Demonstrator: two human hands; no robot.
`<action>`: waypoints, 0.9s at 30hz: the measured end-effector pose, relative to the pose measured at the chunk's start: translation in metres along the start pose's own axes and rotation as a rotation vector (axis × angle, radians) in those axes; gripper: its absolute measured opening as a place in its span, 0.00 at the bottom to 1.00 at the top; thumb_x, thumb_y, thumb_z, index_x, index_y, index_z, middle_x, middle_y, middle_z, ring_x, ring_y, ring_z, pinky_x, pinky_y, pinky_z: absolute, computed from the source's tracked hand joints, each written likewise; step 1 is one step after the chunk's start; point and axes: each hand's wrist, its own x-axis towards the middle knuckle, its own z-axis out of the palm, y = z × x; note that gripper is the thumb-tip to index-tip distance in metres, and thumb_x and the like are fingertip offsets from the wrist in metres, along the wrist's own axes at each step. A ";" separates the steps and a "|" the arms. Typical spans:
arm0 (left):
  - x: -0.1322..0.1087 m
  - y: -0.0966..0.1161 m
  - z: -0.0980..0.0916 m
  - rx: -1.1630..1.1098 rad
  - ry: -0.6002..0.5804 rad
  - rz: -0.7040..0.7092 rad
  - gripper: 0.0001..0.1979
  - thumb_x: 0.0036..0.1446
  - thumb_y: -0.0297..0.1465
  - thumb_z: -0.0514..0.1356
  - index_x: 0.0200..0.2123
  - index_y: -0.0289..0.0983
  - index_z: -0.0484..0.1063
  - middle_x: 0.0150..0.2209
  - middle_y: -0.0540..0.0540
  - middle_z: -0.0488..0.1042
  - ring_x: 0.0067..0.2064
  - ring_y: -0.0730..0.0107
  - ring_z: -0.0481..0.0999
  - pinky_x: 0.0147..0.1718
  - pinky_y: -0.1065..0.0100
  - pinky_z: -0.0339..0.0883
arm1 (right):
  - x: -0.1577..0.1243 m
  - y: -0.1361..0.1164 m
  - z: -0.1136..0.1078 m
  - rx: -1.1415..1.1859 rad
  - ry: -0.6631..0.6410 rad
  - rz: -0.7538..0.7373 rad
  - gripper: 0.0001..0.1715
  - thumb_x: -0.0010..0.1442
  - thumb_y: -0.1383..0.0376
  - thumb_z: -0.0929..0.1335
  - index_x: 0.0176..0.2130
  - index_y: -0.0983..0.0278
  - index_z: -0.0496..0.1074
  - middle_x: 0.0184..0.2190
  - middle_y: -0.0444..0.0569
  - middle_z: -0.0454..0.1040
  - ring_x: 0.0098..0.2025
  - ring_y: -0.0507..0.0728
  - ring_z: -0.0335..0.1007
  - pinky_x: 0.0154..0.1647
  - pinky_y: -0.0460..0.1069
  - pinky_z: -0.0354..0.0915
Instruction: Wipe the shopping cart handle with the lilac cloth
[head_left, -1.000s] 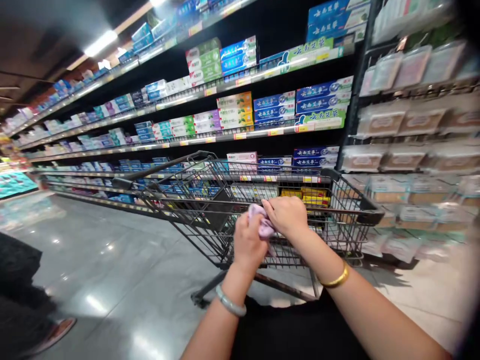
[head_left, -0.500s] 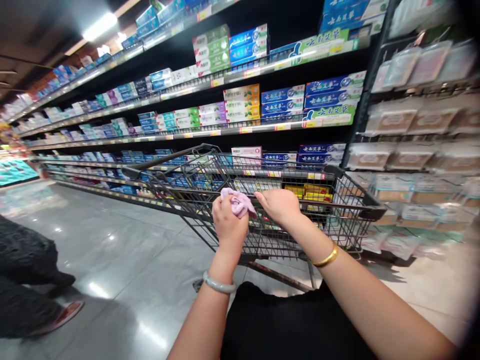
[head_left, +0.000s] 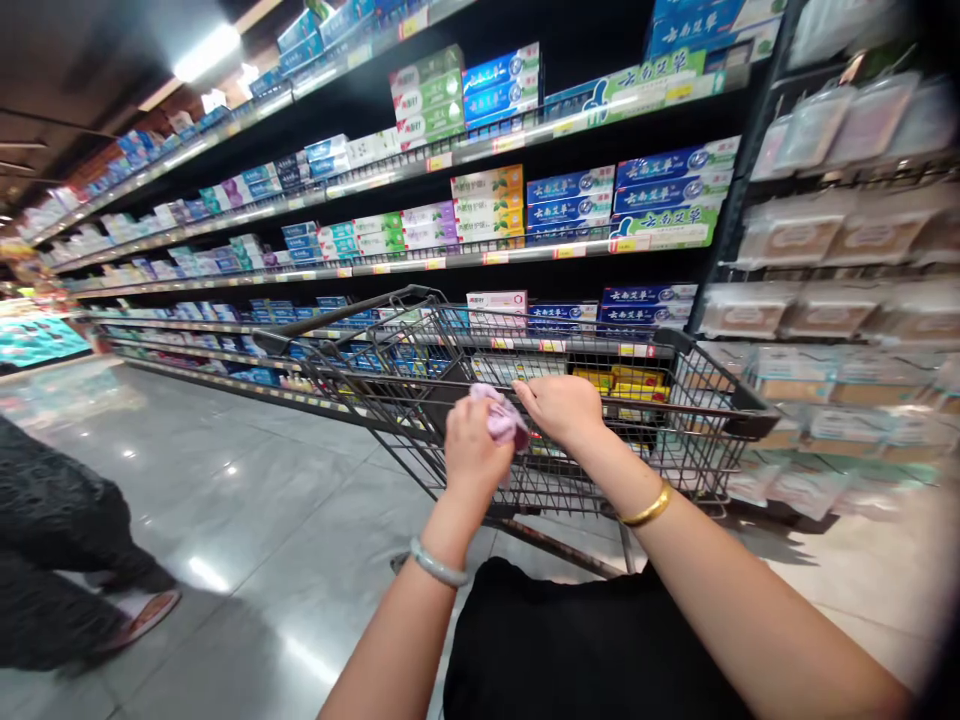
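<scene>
A dark wire shopping cart [head_left: 615, 470] stands side-on in front of me, its handle at the left. My left hand [head_left: 474, 445] is closed on a crumpled lilac cloth [head_left: 501, 415], held at the cart's near top rail. Just to the right, my right hand [head_left: 566, 408] is wrapped over that same rail, thumb pointing left; its fingertips are hidden behind the rail. A pale bangle circles my left wrist and a gold one my right.
Behind the cart runs a long shelf [head_left: 450, 262] stacked with toothpaste boxes [head_left: 491, 205]. Packaged goods hang on a rack [head_left: 802, 310] at the right. Another person's legs [head_left: 67, 550] in dark trousers are at the left, on the shiny tiled floor [head_left: 247, 480].
My left hand has shifted right along the rail with the cloth, closer to my right hand. The right hand keeps its grip. The other person's legs appear slightly further right.
</scene>
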 end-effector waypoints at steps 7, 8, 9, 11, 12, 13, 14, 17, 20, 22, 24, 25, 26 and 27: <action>0.015 -0.030 -0.013 0.055 0.139 -0.151 0.20 0.50 0.29 0.63 0.48 0.38 0.71 0.49 0.39 0.71 0.52 0.54 0.72 0.55 0.54 0.69 | 0.001 0.001 -0.002 -0.004 -0.005 -0.023 0.40 0.74 0.47 0.52 0.37 0.62 0.83 0.38 0.55 0.84 0.39 0.58 0.79 0.34 0.48 0.59; 0.020 -0.038 -0.017 0.063 0.165 -0.174 0.21 0.50 0.29 0.63 0.49 0.38 0.70 0.49 0.39 0.71 0.53 0.53 0.72 0.56 0.53 0.68 | 0.001 0.000 -0.003 -0.005 -0.008 -0.029 0.40 0.73 0.47 0.51 0.37 0.62 0.83 0.37 0.55 0.84 0.39 0.58 0.79 0.34 0.48 0.58; 0.024 -0.044 -0.021 0.070 0.187 -0.192 0.21 0.50 0.29 0.63 0.49 0.38 0.69 0.49 0.39 0.71 0.54 0.53 0.72 0.57 0.53 0.67 | 0.000 0.000 -0.005 -0.007 -0.014 -0.031 0.40 0.73 0.46 0.51 0.37 0.61 0.83 0.37 0.54 0.84 0.39 0.58 0.79 0.34 0.48 0.58; 0.025 -0.050 -0.024 0.077 0.210 -0.207 0.21 0.50 0.29 0.63 0.50 0.37 0.69 0.49 0.38 0.71 0.54 0.51 0.71 0.57 0.51 0.67 | -0.001 -0.002 -0.007 -0.008 -0.022 -0.035 0.41 0.73 0.46 0.51 0.37 0.60 0.83 0.37 0.54 0.84 0.38 0.58 0.79 0.33 0.48 0.58; 0.021 -0.049 -0.024 0.078 0.209 -0.201 0.21 0.50 0.29 0.63 0.49 0.37 0.69 0.49 0.38 0.71 0.54 0.51 0.71 0.56 0.51 0.68 | -0.003 -0.003 -0.008 -0.006 -0.021 -0.038 0.41 0.73 0.46 0.51 0.37 0.60 0.83 0.36 0.54 0.84 0.38 0.58 0.79 0.33 0.48 0.58; 0.015 -0.046 -0.022 0.076 0.200 -0.185 0.20 0.50 0.29 0.63 0.49 0.36 0.69 0.48 0.38 0.72 0.53 0.51 0.72 0.55 0.51 0.68 | -0.004 -0.003 -0.008 -0.003 -0.016 -0.042 0.41 0.73 0.46 0.51 0.36 0.60 0.83 0.36 0.53 0.84 0.38 0.58 0.79 0.33 0.48 0.57; 0.009 -0.042 -0.021 0.071 0.178 -0.156 0.19 0.50 0.29 0.63 0.48 0.37 0.70 0.47 0.38 0.72 0.52 0.51 0.72 0.54 0.52 0.69 | -0.006 -0.003 -0.009 0.000 -0.010 -0.047 0.40 0.73 0.46 0.51 0.36 0.60 0.83 0.36 0.53 0.84 0.37 0.58 0.78 0.32 0.48 0.56; -0.009 -0.032 -0.019 0.061 0.122 -0.059 0.17 0.50 0.29 0.63 0.45 0.39 0.72 0.47 0.40 0.73 0.51 0.53 0.73 0.53 0.54 0.70 | -0.013 -0.001 -0.012 -0.002 0.004 -0.058 0.40 0.73 0.46 0.52 0.34 0.59 0.83 0.34 0.51 0.83 0.36 0.57 0.77 0.31 0.48 0.53; -0.012 -0.035 -0.030 0.075 0.142 -0.034 0.16 0.52 0.29 0.63 0.46 0.39 0.73 0.47 0.39 0.72 0.52 0.53 0.72 0.54 0.54 0.69 | -0.021 0.005 -0.015 -0.025 0.009 -0.060 0.40 0.73 0.45 0.52 0.32 0.59 0.82 0.33 0.49 0.83 0.34 0.56 0.76 0.29 0.49 0.47; -0.011 -0.042 -0.041 0.093 0.191 -0.045 0.17 0.52 0.29 0.62 0.47 0.38 0.71 0.47 0.39 0.72 0.53 0.52 0.71 0.55 0.53 0.67 | -0.027 0.009 -0.018 -0.032 0.002 -0.058 0.40 0.73 0.45 0.52 0.31 0.59 0.81 0.32 0.49 0.83 0.33 0.56 0.75 0.28 0.49 0.45; -0.013 -0.042 -0.049 0.107 0.242 -0.054 0.17 0.53 0.28 0.62 0.48 0.37 0.70 0.47 0.38 0.71 0.54 0.51 0.70 0.56 0.52 0.66 | -0.032 0.012 -0.019 -0.029 -0.009 -0.059 0.41 0.73 0.45 0.52 0.30 0.59 0.81 0.32 0.48 0.82 0.33 0.55 0.74 0.28 0.49 0.43; -0.016 -0.039 -0.050 0.111 0.254 -0.046 0.17 0.53 0.28 0.62 0.48 0.37 0.69 0.46 0.38 0.71 0.53 0.52 0.69 0.55 0.52 0.66 | -0.034 0.013 -0.020 -0.027 -0.011 -0.062 0.41 0.73 0.45 0.52 0.30 0.59 0.81 0.32 0.48 0.82 0.33 0.55 0.74 0.28 0.49 0.42; -0.021 -0.033 -0.050 0.112 0.251 -0.029 0.16 0.54 0.28 0.62 0.47 0.38 0.69 0.46 0.39 0.71 0.53 0.52 0.70 0.55 0.53 0.66 | -0.036 0.014 -0.020 -0.025 -0.012 -0.067 0.40 0.73 0.45 0.52 0.30 0.59 0.80 0.32 0.48 0.82 0.33 0.55 0.74 0.28 0.50 0.42; -0.026 -0.026 -0.048 0.111 0.234 -0.003 0.15 0.54 0.29 0.62 0.46 0.38 0.70 0.45 0.39 0.71 0.52 0.52 0.70 0.54 0.54 0.67 | -0.038 0.016 -0.020 -0.024 -0.009 -0.072 0.41 0.73 0.45 0.52 0.30 0.59 0.80 0.33 0.47 0.83 0.33 0.55 0.75 0.28 0.50 0.41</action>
